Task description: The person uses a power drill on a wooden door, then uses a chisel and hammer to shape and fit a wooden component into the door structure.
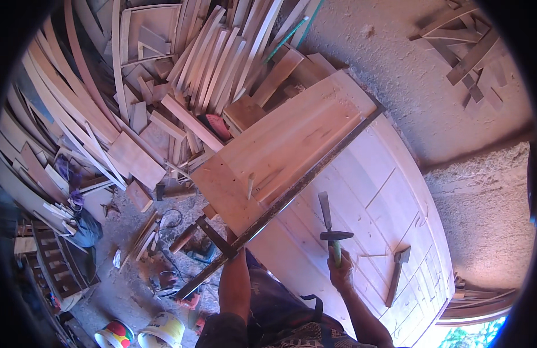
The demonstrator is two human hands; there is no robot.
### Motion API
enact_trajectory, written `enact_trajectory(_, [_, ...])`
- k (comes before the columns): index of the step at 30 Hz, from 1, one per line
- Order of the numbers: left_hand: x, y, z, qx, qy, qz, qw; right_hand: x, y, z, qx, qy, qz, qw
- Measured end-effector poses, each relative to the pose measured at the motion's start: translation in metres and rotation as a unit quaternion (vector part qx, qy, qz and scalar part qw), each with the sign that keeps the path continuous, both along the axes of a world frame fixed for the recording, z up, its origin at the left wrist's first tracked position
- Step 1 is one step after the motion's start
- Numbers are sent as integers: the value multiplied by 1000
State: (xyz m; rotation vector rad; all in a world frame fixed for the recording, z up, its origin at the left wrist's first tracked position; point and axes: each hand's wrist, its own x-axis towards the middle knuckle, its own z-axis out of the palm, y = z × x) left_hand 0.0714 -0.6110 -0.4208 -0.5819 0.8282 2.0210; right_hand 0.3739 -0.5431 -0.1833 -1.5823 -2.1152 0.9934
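My right hand (341, 272) is closed around the green handle of a hammer (337, 235) with a dark crosswise head, above a pale wooden panel. Just beyond that head shows a flat chisel blade (325, 209); whether the same hand grips it, I cannot tell. My left forearm (235, 284) reaches up to the lower part of a long metal bar clamp (306, 184). The left hand is mostly hidden there at the clamp jaw (216, 236), its fingers out of sight. Along the clamp lies a thick reddish-brown wooden board (280, 151) with a small peg (250, 184) standing on it.
On the pale panel (361, 203) rests a wooden-handled tool with a dark head (399, 272). Stacked planks (216, 64) and offcuts (138, 159) crowd the far left. Two buckets (162, 330) stand at the lower left. Scrap wood (466, 55) lies at the far right.
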Motion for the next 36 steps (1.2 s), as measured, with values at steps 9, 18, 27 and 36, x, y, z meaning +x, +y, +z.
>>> enact_trajectory(9, [55,-140,53,-302,305,-475,768,22,9,-25,88,-46,30,995])
enact_trajectory(18, [-16,-58,276,-262,638,-114,715,-93,36,182,-107,158,111,975])
enact_trajectory(27, [-63,75,302,-83,573,-90,810,-159,38,271,172,85,346,918])
enact_trajectory(36, [-57,77,295,-34,634,-29,772,-170,44,292,311,171,369,859])
